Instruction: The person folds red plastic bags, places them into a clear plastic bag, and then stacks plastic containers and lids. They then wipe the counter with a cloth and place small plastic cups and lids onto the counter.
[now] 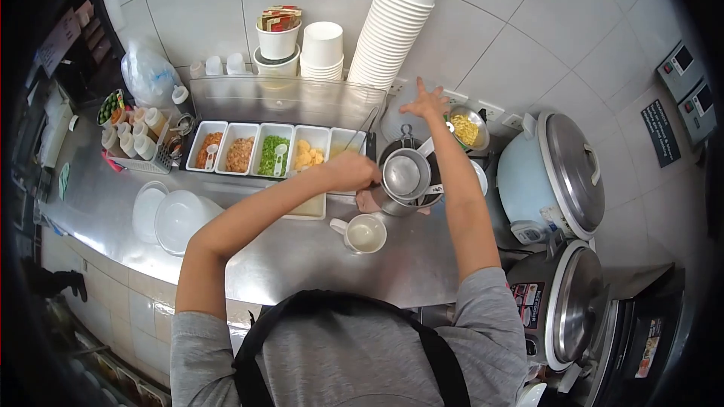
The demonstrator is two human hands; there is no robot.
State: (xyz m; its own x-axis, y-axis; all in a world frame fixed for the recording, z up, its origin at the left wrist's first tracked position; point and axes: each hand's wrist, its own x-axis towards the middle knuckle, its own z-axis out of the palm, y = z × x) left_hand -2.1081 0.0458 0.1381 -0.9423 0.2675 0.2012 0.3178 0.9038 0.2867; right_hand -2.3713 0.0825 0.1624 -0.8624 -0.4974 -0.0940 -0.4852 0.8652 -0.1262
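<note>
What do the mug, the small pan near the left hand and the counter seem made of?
Mug: probably glazed ceramic, going by its glossy white surface. Small pan: likely stainless steel, satin silvery-grey. Counter: metal, smooth, showing blurred reflections.

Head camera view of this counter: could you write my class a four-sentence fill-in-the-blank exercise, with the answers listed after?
1. The white mug has its handle towards the picture's ____ side.
2. Counting from the left, chopped greens fill the ____ tray.
3. The person's ____ hand has spread fingers.
4. The upper rice cooker has a pale ____ body.

Answers: left; third; right; blue.
</note>
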